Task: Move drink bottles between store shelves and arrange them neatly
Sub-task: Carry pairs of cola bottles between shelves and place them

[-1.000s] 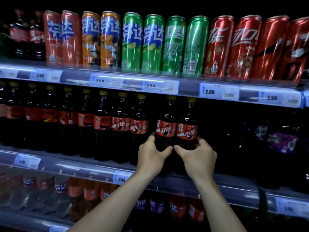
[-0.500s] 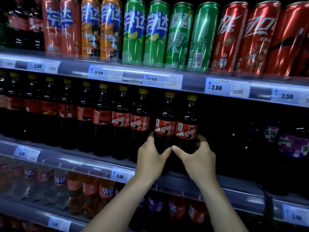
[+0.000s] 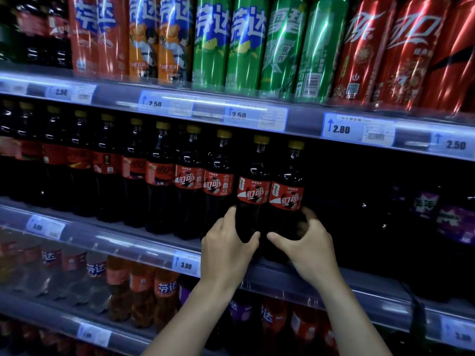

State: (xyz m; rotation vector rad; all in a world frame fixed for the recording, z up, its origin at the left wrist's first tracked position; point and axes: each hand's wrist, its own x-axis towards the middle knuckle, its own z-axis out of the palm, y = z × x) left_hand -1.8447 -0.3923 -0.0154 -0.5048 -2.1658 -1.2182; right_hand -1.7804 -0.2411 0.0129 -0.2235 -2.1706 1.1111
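Two dark cola bottles with red labels and yellow caps stand side by side at the right end of a long row on the middle shelf (image 3: 359,286). My left hand (image 3: 226,250) wraps the lower body of the left cola bottle (image 3: 253,194). My right hand (image 3: 308,247) curls around the lower body of the right cola bottle (image 3: 286,197), its fingertips behind the bottle. Both bottles are upright and touch each other. The bottle bases are hidden behind my hands.
Tall cans in orange, green and red fill the top shelf (image 3: 303,124). A dark gap lies right of the two bottles, then purple-labelled bottles (image 3: 449,219). Orange and purple soda bottles (image 3: 164,291) stand on the shelf below. Price tags line the shelf edges.
The camera has moved closer and tilted down a little. Both hands stay wrapped on the same two bottles, which keep their place at the row's right end.
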